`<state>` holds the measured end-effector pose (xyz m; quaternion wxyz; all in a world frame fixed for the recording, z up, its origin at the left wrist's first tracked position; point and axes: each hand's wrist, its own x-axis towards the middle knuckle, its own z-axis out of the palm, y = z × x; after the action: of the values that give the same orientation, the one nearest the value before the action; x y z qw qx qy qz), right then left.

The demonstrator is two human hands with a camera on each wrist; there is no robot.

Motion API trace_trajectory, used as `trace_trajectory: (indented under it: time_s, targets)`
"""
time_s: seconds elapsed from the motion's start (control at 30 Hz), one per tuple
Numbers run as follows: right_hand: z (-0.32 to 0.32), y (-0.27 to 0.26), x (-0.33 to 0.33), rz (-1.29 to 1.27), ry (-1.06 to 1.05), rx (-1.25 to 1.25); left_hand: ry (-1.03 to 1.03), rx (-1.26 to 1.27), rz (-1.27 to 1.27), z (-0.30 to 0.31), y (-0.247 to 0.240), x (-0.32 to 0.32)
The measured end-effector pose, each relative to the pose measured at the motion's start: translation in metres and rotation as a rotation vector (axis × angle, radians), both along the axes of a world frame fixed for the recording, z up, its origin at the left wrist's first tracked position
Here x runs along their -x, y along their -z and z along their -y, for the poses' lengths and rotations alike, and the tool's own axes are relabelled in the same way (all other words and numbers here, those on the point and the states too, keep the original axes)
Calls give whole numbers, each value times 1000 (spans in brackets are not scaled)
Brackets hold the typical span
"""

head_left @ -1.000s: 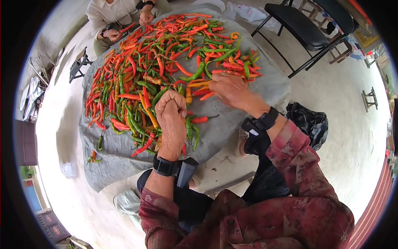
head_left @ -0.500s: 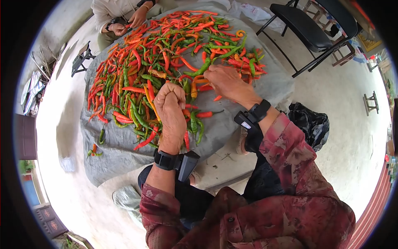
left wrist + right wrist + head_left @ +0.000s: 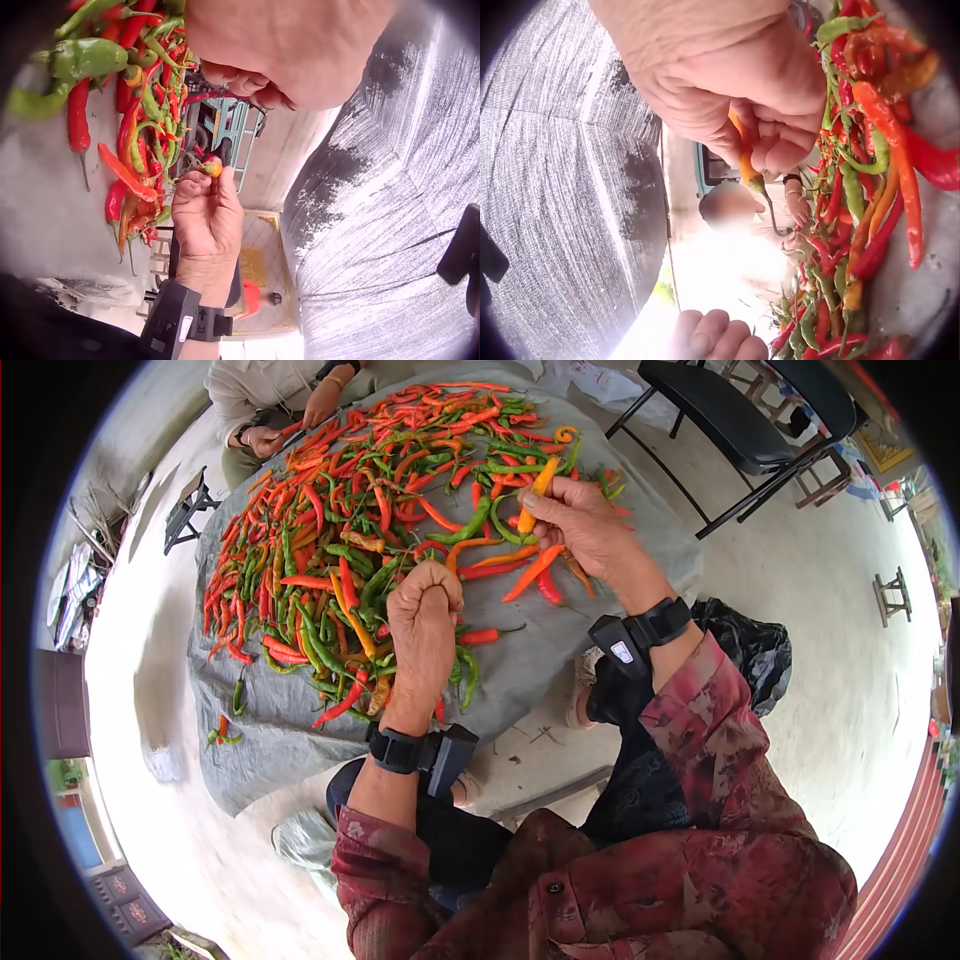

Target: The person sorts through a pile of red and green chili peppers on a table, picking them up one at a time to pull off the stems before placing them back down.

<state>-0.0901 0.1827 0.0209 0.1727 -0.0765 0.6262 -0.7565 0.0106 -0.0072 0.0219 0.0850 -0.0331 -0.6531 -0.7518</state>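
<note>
My right hand [image 3: 590,530] pinches an orange chili pepper [image 3: 541,485] between thumb and fingers, over the right part of the pile. The pepper's green cap and thin curved stem [image 3: 771,206] stick out past the fingertips in the right wrist view. My left hand [image 3: 425,625] is curled into a fist at the pile's near edge, and no pepper shows in it; its palm is hidden. Red, green and orange chili peppers [image 3: 320,550] cover much of the grey sheet [image 3: 550,630]. Several loose peppers [image 3: 530,575] lie below my right hand.
Across the pile, another person's hands [image 3: 265,440] hold a red pepper. A black folding chair [image 3: 720,430] stands at the far right, and a black plastic bag [image 3: 745,655] sits by my right leg. A small stool [image 3: 190,515] is at the left.
My right hand has risen from among the peppers and moved slightly right, now with an orange pepper pointing upward in its fingers. The left fist has barely moved. The other person's hands have shifted.
</note>
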Motion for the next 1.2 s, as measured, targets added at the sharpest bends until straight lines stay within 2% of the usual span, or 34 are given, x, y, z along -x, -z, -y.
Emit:
trace_trajectory:
  time_s: [0.03,0.07,0.13,0.17,0.23,0.3,0.4,0.43,0.5,0.53,0.57,0.63,0.67,0.73,0.77,0.83,0.9,0.97,1.0,1.2]
  targets:
    - [0,0,0,-20,-19,0,5,1,2,-5,1,1]
    - [0,1,0,-19,-14,0,-26,111,25,-13,1,1]
    - [6,-1,-7,-47,-141,42,-32,330,62,-23,3,4]
    - [8,-2,-11,-47,-137,45,-28,333,62,-23,5,5]
    - [13,-11,-21,-56,-204,-12,189,417,140,-21,9,5]
    - [11,-9,-19,-52,-219,-26,212,434,169,-22,6,3]
    - [2,-4,-3,-14,55,117,140,456,222,-21,0,2]
    - [-2,-3,3,-16,55,116,95,438,194,-16,1,3]
    - [-6,0,13,33,428,435,49,421,165,-7,-1,2]
    - [-9,3,17,141,444,496,-10,365,138,-3,-5,3]
    - [-10,7,17,139,446,497,-69,308,111,1,-10,3]
    - [-3,7,11,340,155,226,-94,272,88,8,-15,3]
    - [5,8,8,340,153,226,-132,265,87,11,-16,2]
    - [31,3,2,-210,-36,-459,-170,225,43,15,-15,2]
    - [41,8,4,-213,-40,-456,-176,228,42,16,-14,1]
    - [55,35,11,-1026,-8,-1056,-135,241,38,17,-13,0]
    - [64,51,13,-1010,-55,-1018,-145,247,29,16,-15,-2]
    - [70,55,12,-1009,-84,-1211,-162,220,26,20,-14,-3]
    - [71,56,14,-1017,-93,-1214,-179,218,53,21,-18,-5]
    - [55,35,3,-1110,66,-1044,-210,202,30,40,-19,-9]
